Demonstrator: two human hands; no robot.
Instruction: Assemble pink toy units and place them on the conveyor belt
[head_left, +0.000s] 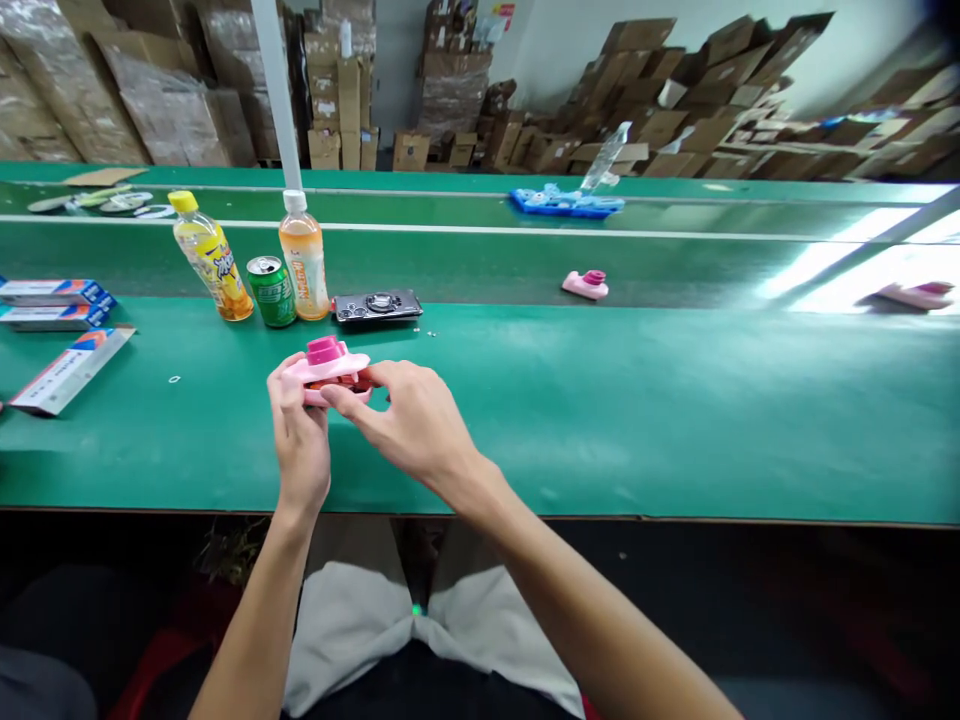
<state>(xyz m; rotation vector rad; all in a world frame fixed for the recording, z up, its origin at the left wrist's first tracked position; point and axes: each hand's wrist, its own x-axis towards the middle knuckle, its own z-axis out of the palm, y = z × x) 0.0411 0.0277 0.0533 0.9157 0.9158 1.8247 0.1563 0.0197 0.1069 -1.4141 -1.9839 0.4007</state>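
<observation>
Above the green table, a pink toy camera shell [325,370] is held between my two hands. Its two halves stand slightly apart, and reddish-brown parts show in the gap. A darker pink round piece sticks up from the top half. My left hand [298,420] is closed around the shell's left side. With thumb and fingers, my right hand [409,415] pinches the right end near the gap. What lies under the fingertips is hidden.
Behind my hands stand a yellow-capped bottle [214,260], a green can [271,292], an orange drink bottle [304,258] and a black phone-like device [378,306]. Long boxes [71,370] lie left. Pink toy pieces [586,285] and a blue tray [566,202] sit on the belt.
</observation>
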